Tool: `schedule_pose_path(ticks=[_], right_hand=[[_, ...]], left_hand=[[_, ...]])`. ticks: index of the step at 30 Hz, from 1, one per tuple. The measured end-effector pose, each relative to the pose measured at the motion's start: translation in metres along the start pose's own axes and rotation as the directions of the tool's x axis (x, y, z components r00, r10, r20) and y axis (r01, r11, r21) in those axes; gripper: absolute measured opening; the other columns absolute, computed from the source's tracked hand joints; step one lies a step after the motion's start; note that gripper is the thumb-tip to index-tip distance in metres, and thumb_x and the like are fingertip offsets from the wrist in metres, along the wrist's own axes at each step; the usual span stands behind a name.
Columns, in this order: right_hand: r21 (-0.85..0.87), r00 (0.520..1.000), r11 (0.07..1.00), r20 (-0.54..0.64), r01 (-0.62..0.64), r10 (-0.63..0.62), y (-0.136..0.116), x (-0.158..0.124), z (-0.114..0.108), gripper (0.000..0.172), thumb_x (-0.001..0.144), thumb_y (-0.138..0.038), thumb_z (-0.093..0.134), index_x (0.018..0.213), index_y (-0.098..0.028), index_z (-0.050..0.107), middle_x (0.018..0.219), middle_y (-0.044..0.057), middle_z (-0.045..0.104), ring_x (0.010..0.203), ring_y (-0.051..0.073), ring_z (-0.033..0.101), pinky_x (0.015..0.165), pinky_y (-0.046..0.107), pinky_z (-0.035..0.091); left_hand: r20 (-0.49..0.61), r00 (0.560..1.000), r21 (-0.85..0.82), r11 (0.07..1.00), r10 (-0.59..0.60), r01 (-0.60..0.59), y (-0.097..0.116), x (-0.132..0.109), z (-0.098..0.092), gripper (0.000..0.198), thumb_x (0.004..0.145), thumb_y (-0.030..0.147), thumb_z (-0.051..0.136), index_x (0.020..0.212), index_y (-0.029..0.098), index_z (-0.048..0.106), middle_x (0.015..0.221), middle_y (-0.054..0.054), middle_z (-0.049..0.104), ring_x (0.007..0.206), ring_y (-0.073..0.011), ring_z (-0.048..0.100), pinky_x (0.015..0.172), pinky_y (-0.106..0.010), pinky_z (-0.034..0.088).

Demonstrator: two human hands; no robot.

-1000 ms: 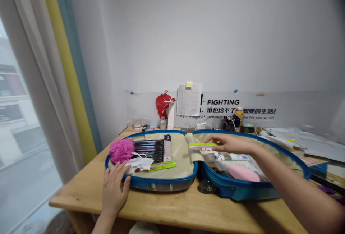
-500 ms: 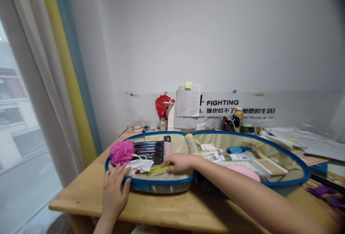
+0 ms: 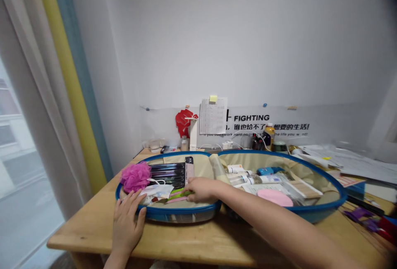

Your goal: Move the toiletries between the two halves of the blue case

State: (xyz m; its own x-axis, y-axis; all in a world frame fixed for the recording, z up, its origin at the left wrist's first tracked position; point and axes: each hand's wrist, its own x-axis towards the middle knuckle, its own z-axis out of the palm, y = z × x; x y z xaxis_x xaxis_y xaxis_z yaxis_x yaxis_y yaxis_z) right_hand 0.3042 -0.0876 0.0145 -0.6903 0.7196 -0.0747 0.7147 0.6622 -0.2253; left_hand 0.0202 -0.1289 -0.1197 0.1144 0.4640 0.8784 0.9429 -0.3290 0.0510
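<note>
A blue-rimmed case (image 3: 186, 209) with a beige lining lies opened out on the wooden table. My left hand (image 3: 127, 219) rests at its near left edge, fingers stretched out and partly over the rim, beside a white patterned packet (image 3: 156, 193). Inside the left half, my right hand (image 3: 200, 189) has its fingers closed round the ends of slim green and pink sticks (image 3: 176, 195), whose exact kind is unclear. A magenta bath puff (image 3: 135, 176) sits at the far left. Next to it is a pack of dark pens or brushes (image 3: 167, 172) on a pale card.
The case's right half holds white tubes (image 3: 266, 179), a blue item (image 3: 269, 171), a pink oval item (image 3: 274, 197) and a wooden-topped piece (image 3: 305, 189). Behind stand a white lamp (image 3: 193, 134) and a yellow-capped bottle (image 3: 268, 135). Papers (image 3: 350, 161) spread at the right.
The view has shifted slightly, so the scene sits a little further left. My right hand stays at the green and pink sticks; my left hand keeps its place at the rim.
</note>
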Motion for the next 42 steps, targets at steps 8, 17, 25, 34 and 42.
schedule_pose_path(ticks=[8,17,25,34,42], right_hand=[[0.051,0.929,0.95,-0.202,-0.307,0.31,0.089,-0.063,-0.06,0.03,0.092,-0.031,0.043,0.107,-0.016,0.064,0.104,0.007,0.067,0.093,0.016,0.062,0.083,0.031,0.046],[-0.083,0.87,0.866,-0.029,-0.493,0.492,0.139,-0.111,-0.024,0.031,0.085,-0.04,0.06,0.103,-0.016,0.061,0.107,0.006,0.061,0.094,0.017,0.057,0.085,0.038,0.047],[-0.082,0.843,0.839,-0.051,-0.538,0.536,0.141,-0.11,-0.026,0.029,0.085,-0.041,0.06,0.097,-0.015,0.061,0.098,0.004,0.063,0.088,0.015,0.059,0.082,0.036,0.048],[0.021,0.866,0.901,-0.268,-0.433,0.422,0.086,-0.101,-0.06,0.032,0.082,-0.032,0.047,0.105,-0.017,0.063,0.101,0.009,0.068,0.081,0.017,0.06,0.071,0.026,0.045],[-0.097,0.981,0.976,-0.034,-0.194,0.191,0.001,-0.01,-0.026,0.031,0.073,-0.029,0.068,0.101,-0.017,0.069,0.101,0.007,0.069,0.096,0.02,0.063,0.084,0.029,0.046]], left_hand=[[-0.009,1.0,0.016,1.0,0.011,-0.011,0.0,0.0,0.0,0.037,0.091,0.039,0.039,0.113,0.019,0.062,0.116,-0.011,0.066,0.113,-0.0275,0.056,0.108,-0.046,0.025],[-0.003,1.0,-0.001,1.0,-0.008,0.008,-0.001,-0.001,0.002,0.036,0.091,0.039,0.039,0.113,0.021,0.062,0.116,-0.011,0.066,0.114,-0.0273,0.055,0.108,-0.046,0.026],[-0.026,0.999,0.007,1.0,0.018,-0.018,0.001,0.002,-0.001,0.036,0.092,0.038,0.039,0.113,0.02,0.062,0.115,-0.011,0.067,0.112,-0.0267,0.056,0.108,-0.045,0.026],[-0.008,1.0,-0.005,1.0,-0.006,0.006,0.005,0.003,-0.003,0.036,0.092,0.038,0.039,0.113,0.021,0.062,0.118,-0.011,0.066,0.114,-0.0271,0.054,0.108,-0.046,0.026],[-0.005,1.0,-0.008,1.0,-0.009,0.009,0.002,0.001,-0.002,0.035,0.091,0.038,0.04,0.114,0.022,0.061,0.117,-0.011,0.066,0.115,-0.0267,0.054,0.109,-0.046,0.025]])
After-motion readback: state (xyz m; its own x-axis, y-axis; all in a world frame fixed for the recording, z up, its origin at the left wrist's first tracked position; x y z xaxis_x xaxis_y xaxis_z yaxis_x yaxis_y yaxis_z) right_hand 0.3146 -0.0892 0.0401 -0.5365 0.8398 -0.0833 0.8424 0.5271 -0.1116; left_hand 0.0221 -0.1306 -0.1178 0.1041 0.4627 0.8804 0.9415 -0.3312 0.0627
